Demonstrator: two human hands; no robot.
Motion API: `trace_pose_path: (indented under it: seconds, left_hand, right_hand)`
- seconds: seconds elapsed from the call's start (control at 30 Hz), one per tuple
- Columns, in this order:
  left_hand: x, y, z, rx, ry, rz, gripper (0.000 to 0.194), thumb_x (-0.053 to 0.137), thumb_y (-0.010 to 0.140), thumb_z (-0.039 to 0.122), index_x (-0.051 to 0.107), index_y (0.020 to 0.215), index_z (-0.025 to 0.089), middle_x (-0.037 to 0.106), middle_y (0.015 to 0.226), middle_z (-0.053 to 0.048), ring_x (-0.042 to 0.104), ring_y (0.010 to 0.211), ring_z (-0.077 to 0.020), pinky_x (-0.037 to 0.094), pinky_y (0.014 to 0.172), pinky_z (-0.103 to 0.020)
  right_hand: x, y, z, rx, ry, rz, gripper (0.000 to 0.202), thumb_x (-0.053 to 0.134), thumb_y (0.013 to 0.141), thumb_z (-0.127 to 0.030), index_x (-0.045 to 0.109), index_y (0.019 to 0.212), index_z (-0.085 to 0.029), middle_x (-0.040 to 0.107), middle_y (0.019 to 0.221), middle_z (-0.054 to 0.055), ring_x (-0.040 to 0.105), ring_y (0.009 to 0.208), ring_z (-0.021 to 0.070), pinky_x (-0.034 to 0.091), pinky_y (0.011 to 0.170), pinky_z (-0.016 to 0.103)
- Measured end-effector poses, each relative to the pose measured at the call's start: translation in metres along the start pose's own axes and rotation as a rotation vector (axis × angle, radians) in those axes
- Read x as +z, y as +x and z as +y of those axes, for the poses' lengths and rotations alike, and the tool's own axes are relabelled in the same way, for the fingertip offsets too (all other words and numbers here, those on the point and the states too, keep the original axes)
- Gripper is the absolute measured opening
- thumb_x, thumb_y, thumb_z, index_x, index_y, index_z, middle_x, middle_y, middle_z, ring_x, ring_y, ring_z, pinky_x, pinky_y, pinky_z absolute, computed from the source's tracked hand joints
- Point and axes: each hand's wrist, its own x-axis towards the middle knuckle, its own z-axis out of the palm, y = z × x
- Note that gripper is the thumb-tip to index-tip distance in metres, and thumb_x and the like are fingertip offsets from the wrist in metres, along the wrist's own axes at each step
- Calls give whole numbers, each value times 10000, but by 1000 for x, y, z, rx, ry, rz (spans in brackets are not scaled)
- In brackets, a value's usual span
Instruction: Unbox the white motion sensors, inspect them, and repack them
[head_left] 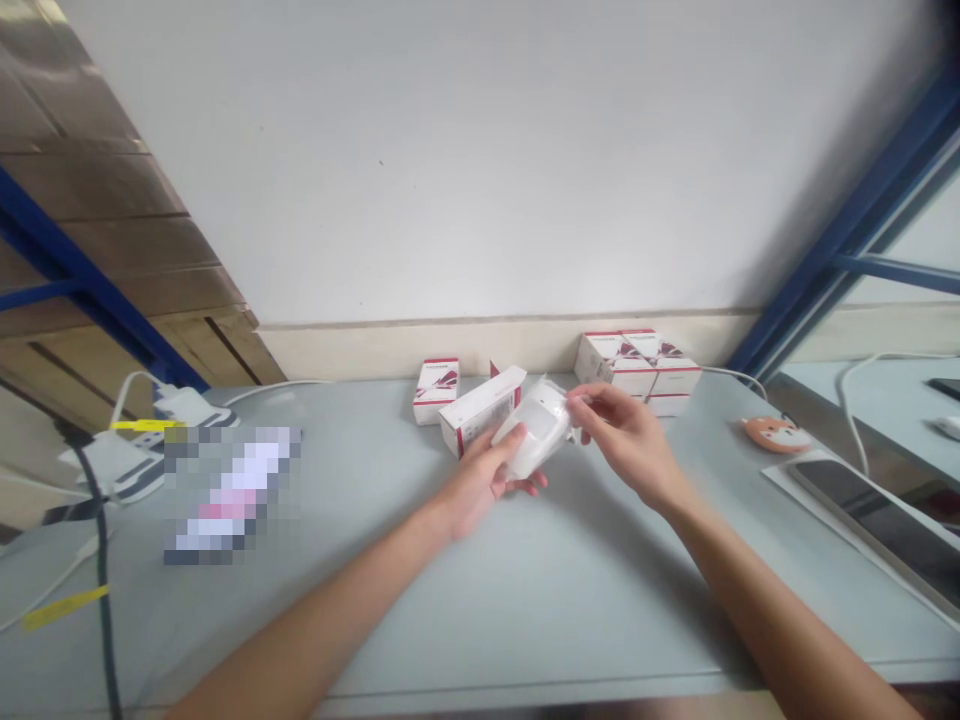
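A white motion sensor [534,432] in a clear plastic bag [553,388] is held just above the table, tilted toward the upper right. My left hand [480,480] grips it from the left, thumb on top and fingers underneath. At the bag's upper right end, my right hand [619,430] pinches the plastic between thumb and fingers. Just behind my left hand stands a white and red box [480,405] with a flap raised. A smaller white and red box [436,390] stands to its left near the wall.
Several matching boxes [637,365] are grouped at the back right. A power strip with adapters and cables [150,440] lies at the left, near a pixelated phone-like object [232,495]. To the right are an orange and white round item [776,434] and a dark flat device [877,520].
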Motion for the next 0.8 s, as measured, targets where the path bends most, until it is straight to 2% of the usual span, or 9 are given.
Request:
trace_pose_path:
  seconds: [0.1, 0.23, 0.33, 0.4, 0.47, 0.53, 0.63, 0.7, 0.8]
  left_hand:
    - [-1, 4, -3, -13, -95, -43, 467, 737, 926, 531, 693, 1252, 200, 759, 1063, -100, 735, 735, -201, 546, 647, -314]
    - [-3, 10, -3, -20, -168, -2, 460, 732, 934, 496, 682, 1301, 223, 767, 1079, -85, 740, 748, -201, 546, 637, -301]
    - [-5, 10, -2, -28, -189, 23, 460, 767, 912, 450, 685, 1302, 220, 774, 1095, -87, 751, 774, -204, 553, 661, -296]
    - [-5, 9, -2, -29, -178, 11, 453, 789, 898, 424, 696, 1285, 205, 777, 1093, -97, 757, 788, -207, 558, 685, -299]
    - [-6, 7, -2, -30, -148, -25, 447, 798, 894, 408, 704, 1271, 189, 779, 1081, -109, 760, 799, -218, 560, 696, -309]
    - [-8, 5, -2, -31, -129, -59, 437, 798, 896, 398, 708, 1262, 175, 784, 1077, -124, 764, 804, -232, 561, 698, -318]
    - [-10, 5, -1, -38, -188, -63, 452, 762, 926, 414, 696, 1299, 167, 775, 1196, -159, 782, 865, -259, 579, 752, -344]
    - [-10, 5, 0, -44, -259, -72, 510, 704, 966, 463, 657, 1374, 162, 746, 1293, -185, 789, 941, -279, 589, 821, -365]
    - [-10, 6, 1, -63, -317, -108, 569, 643, 1000, 509, 608, 1442, 152, 727, 1334, -208, 785, 1010, -286, 582, 895, -373]
  right_hand:
    - [-2, 1, 0, -64, 40, 24, 314, 741, 911, -530, 707, 918, -218, 720, 950, 44, 634, 756, 166, 561, 680, 299]
    - [-2, 1, 2, -156, 106, 20, 240, 748, 927, -468, 708, 946, -233, 724, 1079, 61, 664, 924, 197, 559, 787, 321]
    - [-1, 0, 6, -204, 68, 74, 200, 769, 915, -420, 690, 945, -238, 717, 1018, 47, 666, 953, 207, 540, 868, 354]
    - [-2, 1, 7, -219, 37, 106, 201, 774, 903, -404, 669, 947, -239, 698, 955, 30, 654, 907, 199, 529, 852, 354]
    - [-2, 6, 5, -188, 9, 46, 202, 747, 914, -411, 664, 973, -237, 684, 935, 22, 632, 835, 182, 521, 775, 330]
    - [-2, 15, -1, -131, -26, -102, 212, 703, 936, -422, 676, 1023, -231, 681, 923, 22, 607, 771, 168, 501, 691, 307]
    - [3, 37, -15, -130, -75, -240, 216, 670, 942, -401, 691, 1062, -222, 667, 878, 17, 588, 737, 164, 478, 648, 297]
    - [8, 51, -22, -195, -67, -189, 190, 666, 930, -365, 695, 1054, -224, 666, 886, 16, 587, 743, 161, 476, 658, 300]
    - [14, 63, -23, -285, -16, -11, 133, 662, 920, -320, 689, 1019, -235, 661, 878, 9, 580, 723, 153, 468, 644, 298]
